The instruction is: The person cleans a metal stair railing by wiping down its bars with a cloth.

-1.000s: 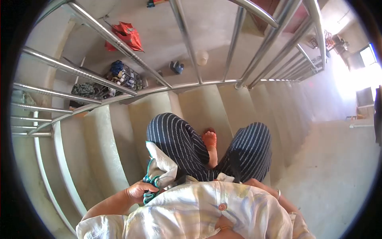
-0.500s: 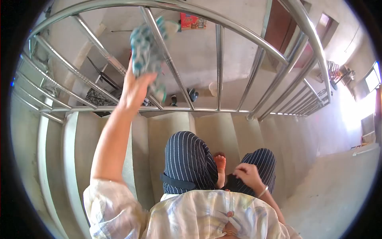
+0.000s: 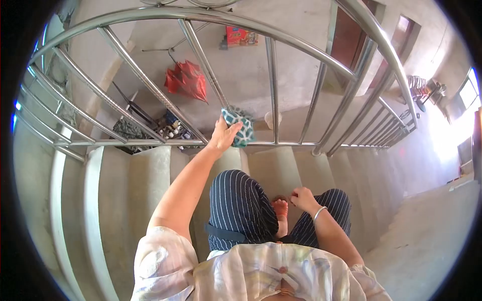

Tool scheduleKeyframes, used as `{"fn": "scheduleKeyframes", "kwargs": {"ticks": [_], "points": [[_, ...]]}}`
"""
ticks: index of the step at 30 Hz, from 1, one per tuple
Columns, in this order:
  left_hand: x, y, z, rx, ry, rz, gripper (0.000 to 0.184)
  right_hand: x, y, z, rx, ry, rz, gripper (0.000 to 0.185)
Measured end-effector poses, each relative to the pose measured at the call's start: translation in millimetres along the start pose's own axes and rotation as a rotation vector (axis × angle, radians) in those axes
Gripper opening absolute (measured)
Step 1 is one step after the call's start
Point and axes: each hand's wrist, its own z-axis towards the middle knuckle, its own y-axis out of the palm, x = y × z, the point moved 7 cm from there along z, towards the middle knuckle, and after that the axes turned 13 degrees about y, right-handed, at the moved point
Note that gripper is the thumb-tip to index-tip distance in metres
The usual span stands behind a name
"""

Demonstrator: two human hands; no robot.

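My left hand point(image 3: 224, 135) is wrapped round a teal-and-white patterned cloth point(image 3: 241, 127). The cloth is pressed around the foot of a slanted metal baluster point(image 3: 206, 65), just above the bottom rail point(image 3: 296, 144). Above my right knee, in striped dark trousers point(image 3: 233, 200), rests nothing that I can make out. My right hand point(image 3: 304, 198), with a bangle at the wrist, hovers by the other knee with its fingers curled; whether anything is inside them is hidden.
Grey stairs point(image 3: 150, 175) run beneath me beside the railing's curved top rail point(image 3: 226, 17). Beyond the bars are a red umbrella point(image 3: 186, 82), a red box point(image 3: 242, 37), a pale bucket point(image 3: 273, 120) and a pile of items point(image 3: 173, 128). A wall point(image 3: 427, 226) stands at right.
The cloth has gone from my lap up to the upper railing, then down a baluster to its foot, held in my left hand. My right hand has risen from my side to near the knee.
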Motion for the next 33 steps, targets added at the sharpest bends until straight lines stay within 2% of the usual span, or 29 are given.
{"fn": "scheduleKeyframes", "kwargs": {"ticks": [1, 2, 4, 6, 8, 10, 11, 13, 14, 16, 18, 19, 20, 22, 23, 24, 25, 26, 27, 28, 30, 32, 33], "points": [[9, 6, -8, -0.091, -0.145, -0.103, 0.044, 8, 4, 4, 0.039, -0.021, -0.089, 0.021], [26, 2, -9, -0.093, -0.144, -0.101, 0.044, 11, 6, 6, 0.078, -0.041, -0.179, 0.021], [71, -11, 1, -0.028, 0.034, -0.422, 0.045, 9, 5, 2, 0.04, -0.058, -0.127, 0.021], [106, -44, 24, 0.08, 0.276, -0.279, 0.047, 6, 6, 1, 0.003, -0.079, -0.066, 0.021], [164, -63, 35, 0.16, 0.446, -0.133, 0.041, 10, 7, 4, -0.031, -0.051, -0.034, 0.02], [206, -91, 52, 0.358, 0.489, 0.392, 0.031, 11, 9, 5, -0.03, -0.03, -0.034, 0.019], [206, -92, 64, 0.358, 0.492, 0.395, 0.031, 10, 9, 7, -0.023, -0.014, -0.04, 0.019], [207, -100, 72, 0.552, 0.605, 0.501, 0.027, 6, 12, 8, -0.046, -0.021, -0.031, 0.019], [199, -96, 74, 0.552, 0.612, 0.501, 0.027, 5, 15, 9, -0.07, -0.021, -0.023, 0.02], [173, -87, 69, 0.652, 0.586, 0.264, 0.028, 3, 18, 11, -0.051, -0.06, -0.044, 0.021], [135, -72, 64, 0.655, 0.598, 0.263, 0.027, 3, 20, 10, -0.028, -0.087, -0.066, 0.022], [116, -60, 54, 0.66, 0.506, 0.267, 0.026, 2, 21, 9, -0.043, -0.106, -0.068, 0.023], [94, -49, 49, 0.626, 0.588, 0.211, 0.024, 2, 22, 8, -0.058, -0.125, -0.071, 0.025], [33, -25, 35, 0.605, 0.426, 0.084, 0.023, 10, 25, 13, -0.04, -0.09, -0.123, 0.024], [14, -15, 22, 0.599, 0.354, 0.219, 0.024, 14, 27, 14, -0.03, -0.061, -0.173, 0.024], [-27, -4, 17, 0.511, 0.196, 0.208, 0.026, 13, 26, 13, -0.027, -0.057, -0.177, 0.024], [-39, 6, 9, 0.412, 0.046, 0.286, 0.03, 11, 25, 12, -0.05, -0.044, -0.194, 0.023], [-56, 16, -6, 0.357, -0.153, 0.18, 0.033, 9, 23, 11, -0.07, -0.033, -0.211, 0.022], [-67, 20, -9, 0.271, -0.204, 0.372, 0.036, 7, 20, 9, -0.061, -0.033, -0.219, 0.022], [-75, 19, -6, 0.273, -0.2, 0.363, 0.036, 7, 18, 6, -0.085, 0.008, -0.142, 0.021], [-90, 19, -1, 0.112, -0.244, 0.476, 0.04, 11, 18, 4, -0.106, 0.051, -0.063, 0.021], [-50, 3, 11, 0.143, -0.088, 0.599, 0.035, 13, 17, 4, -0.029, 0.003, -0.111, 0.02], [-9, -8, 15, 0.185, 0.07, 0.613, 0.032, 14, 18, 3, -0.032, 0.005, -0.108, 0.02]]}}
